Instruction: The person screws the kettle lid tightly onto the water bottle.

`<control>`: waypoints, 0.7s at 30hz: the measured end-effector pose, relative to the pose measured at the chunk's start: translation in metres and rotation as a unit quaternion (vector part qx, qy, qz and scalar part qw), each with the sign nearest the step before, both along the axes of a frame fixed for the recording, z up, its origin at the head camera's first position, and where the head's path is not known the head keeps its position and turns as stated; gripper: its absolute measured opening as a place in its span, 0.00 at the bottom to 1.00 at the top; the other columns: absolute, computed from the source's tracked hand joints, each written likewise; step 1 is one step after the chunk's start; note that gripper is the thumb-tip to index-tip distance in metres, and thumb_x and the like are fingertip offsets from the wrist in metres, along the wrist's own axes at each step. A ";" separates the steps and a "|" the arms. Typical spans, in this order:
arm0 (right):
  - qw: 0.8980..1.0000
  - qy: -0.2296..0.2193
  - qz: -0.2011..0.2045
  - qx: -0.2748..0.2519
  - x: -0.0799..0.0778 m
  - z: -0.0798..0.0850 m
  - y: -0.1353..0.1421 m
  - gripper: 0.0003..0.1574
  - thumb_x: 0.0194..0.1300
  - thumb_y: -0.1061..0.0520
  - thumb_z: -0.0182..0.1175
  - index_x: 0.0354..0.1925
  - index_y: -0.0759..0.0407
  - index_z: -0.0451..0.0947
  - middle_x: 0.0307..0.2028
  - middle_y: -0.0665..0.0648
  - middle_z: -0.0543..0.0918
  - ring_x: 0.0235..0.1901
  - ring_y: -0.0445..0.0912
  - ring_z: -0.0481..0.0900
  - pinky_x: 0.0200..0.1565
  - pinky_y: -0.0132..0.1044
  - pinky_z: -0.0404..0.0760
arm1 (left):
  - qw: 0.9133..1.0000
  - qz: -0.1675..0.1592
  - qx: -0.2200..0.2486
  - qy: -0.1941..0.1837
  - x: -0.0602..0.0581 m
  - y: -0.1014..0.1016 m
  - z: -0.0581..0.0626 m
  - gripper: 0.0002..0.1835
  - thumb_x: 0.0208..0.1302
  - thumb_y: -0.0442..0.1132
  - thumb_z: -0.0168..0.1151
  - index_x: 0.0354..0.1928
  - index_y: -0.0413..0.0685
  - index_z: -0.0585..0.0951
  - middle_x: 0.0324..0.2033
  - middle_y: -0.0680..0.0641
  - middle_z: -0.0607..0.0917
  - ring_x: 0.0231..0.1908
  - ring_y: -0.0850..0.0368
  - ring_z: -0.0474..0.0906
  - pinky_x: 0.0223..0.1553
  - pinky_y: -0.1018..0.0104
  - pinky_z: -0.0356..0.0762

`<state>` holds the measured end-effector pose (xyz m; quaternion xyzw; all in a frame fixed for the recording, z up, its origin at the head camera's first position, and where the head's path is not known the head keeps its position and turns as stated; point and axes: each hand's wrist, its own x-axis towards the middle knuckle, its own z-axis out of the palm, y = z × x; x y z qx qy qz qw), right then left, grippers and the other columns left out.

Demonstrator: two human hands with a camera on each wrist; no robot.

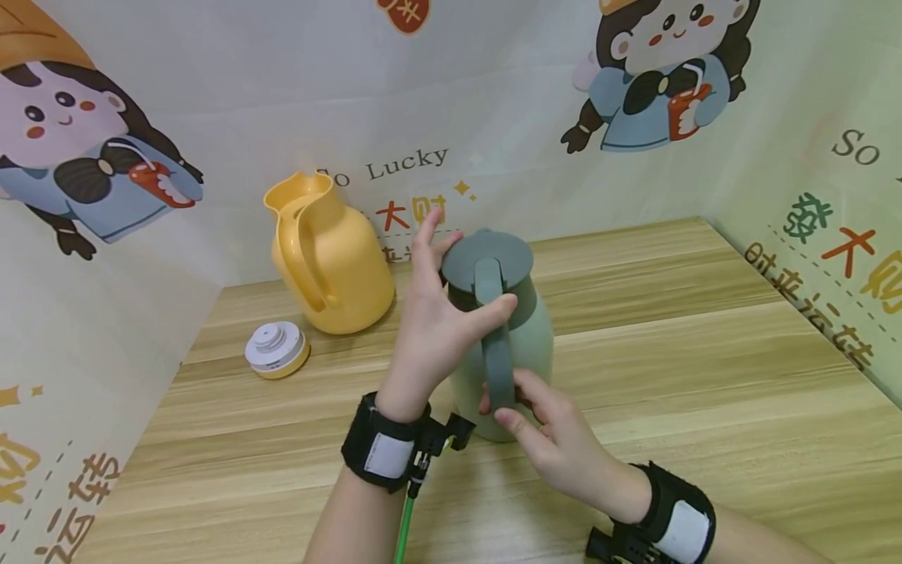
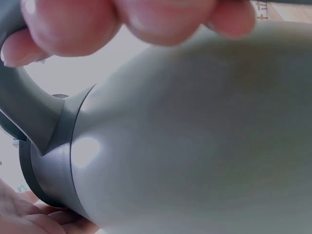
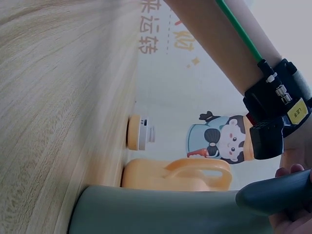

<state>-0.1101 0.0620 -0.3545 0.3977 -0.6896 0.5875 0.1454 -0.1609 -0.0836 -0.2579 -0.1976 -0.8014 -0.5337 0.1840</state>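
Note:
A pale green thermos jug (image 1: 532, 345) with a dark grey-green lid (image 1: 486, 258) and handle (image 1: 499, 368) stands upright on the table. My left hand (image 1: 440, 317) holds it round the neck from the left, the thumb lying across the upper handle and the index finger pointing up. In the left wrist view, fingers of that hand lie against the jug's neck (image 2: 53, 170). Lower down, my right hand (image 1: 557, 427) grips the handle with curled fingers and thumb. The right wrist view shows the jug's side (image 3: 161, 209) close up.
A yellow jug (image 1: 345, 258) without its stopper stands at the back left, its open spout upward. In front of it lies a white and yellow round stopper (image 1: 277, 348). Printed cloth walls (image 1: 493, 157) enclose the wooden table (image 1: 669, 376) at the back and sides.

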 end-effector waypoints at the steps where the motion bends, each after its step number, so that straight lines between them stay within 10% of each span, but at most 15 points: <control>1: 1.000 0.001 0.000 0.000 0.000 0.000 0.000 0.19 0.59 0.76 0.52 0.47 0.63 0.68 0.38 0.54 0.77 0.40 0.47 0.76 0.40 0.39 0.77 | 1.000 -0.001 0.002 0.000 0.000 0.000 0.000 0.55 0.44 0.46 0.71 0.67 0.74 0.43 0.60 0.55 0.65 0.56 0.63 0.63 0.54 0.56 0.62; 16: 0.999 -0.013 -0.012 0.028 0.001 0.004 0.001 0.17 0.59 0.74 0.54 0.45 0.63 0.67 0.38 0.52 0.76 0.40 0.45 0.76 0.39 0.39 0.77 | 0.994 -0.027 0.098 -0.037 0.001 0.009 -0.025 0.50 0.48 0.62 0.64 0.68 0.71 0.43 0.57 0.52 0.65 0.55 0.60 0.63 0.56 0.54 0.58; 21: 0.999 -0.017 -0.012 0.026 0.002 0.004 0.000 0.16 0.60 0.74 0.53 0.46 0.65 0.67 0.38 0.53 0.76 0.41 0.45 0.76 0.40 0.39 0.77 | 0.995 -0.038 0.090 -0.006 -0.001 0.009 -0.034 0.49 0.50 0.76 0.47 0.69 0.66 0.41 0.61 0.51 0.62 0.59 0.59 0.60 0.60 0.53 0.53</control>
